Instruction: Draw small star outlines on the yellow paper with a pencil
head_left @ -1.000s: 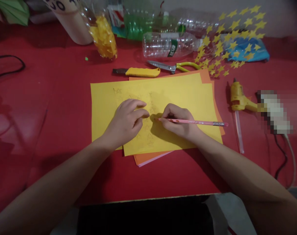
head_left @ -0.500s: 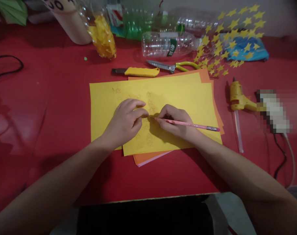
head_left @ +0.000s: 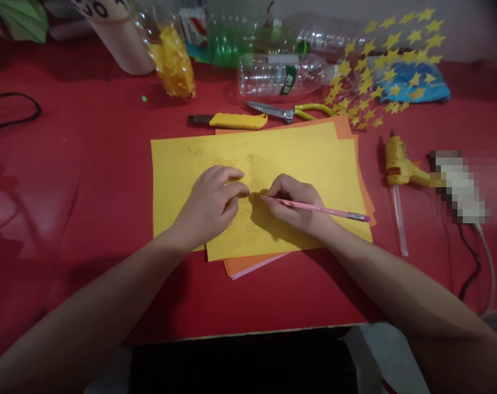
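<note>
Yellow paper lies on top of orange sheets, with several small pencil-drawn stars on it. My left hand rests on the yellow paper, its fingers apart and slightly curled, holding nothing. My right hand grips a pink pencil between thumb and fingers. The pencil's tip points left and is at the paper, close to my left fingertips. Its eraser end sticks out to the right.
Beyond the paper on the red table lie a yellow utility knife, scissors and plastic bottles. Yellow stars stand at the back right, above a glue gun. A white cup is back left.
The eraser end of the pencil has shifted slightly to the right and down. My left hand has hardly moved.
</note>
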{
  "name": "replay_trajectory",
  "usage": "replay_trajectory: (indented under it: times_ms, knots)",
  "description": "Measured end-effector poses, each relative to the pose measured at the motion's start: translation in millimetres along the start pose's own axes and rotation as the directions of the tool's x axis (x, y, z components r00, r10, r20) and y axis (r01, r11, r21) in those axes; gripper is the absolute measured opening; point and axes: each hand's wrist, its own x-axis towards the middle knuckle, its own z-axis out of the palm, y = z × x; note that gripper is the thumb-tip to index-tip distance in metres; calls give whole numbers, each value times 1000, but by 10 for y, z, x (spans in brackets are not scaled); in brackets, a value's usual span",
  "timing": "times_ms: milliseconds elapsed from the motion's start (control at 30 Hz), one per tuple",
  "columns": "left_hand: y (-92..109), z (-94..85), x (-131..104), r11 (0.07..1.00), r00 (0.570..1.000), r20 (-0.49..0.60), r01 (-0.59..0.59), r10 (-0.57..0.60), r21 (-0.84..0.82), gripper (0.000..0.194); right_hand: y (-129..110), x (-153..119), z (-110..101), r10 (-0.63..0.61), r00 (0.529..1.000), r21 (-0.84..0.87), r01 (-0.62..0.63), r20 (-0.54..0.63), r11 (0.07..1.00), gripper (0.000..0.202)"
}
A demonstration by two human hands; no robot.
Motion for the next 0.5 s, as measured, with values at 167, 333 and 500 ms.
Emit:
replay_trajectory:
  times_ms: [167,333,500]
  knots:
    - [-1,-6,-7,1000,1000,-4,-11,11,-7,24,-9,9,7,-8,999,23,9,-42,1000,20]
    - [-4,-4,-8,1000,1000,-1,-5,5,-13,23,-7,0,17,-1,997,15,3,-75,1000,19]
    - [-6,-4,-7,1000,1000,-6,-17,17,0,23,-19,-25,15,44,994,-19,-47,-98,999,18]
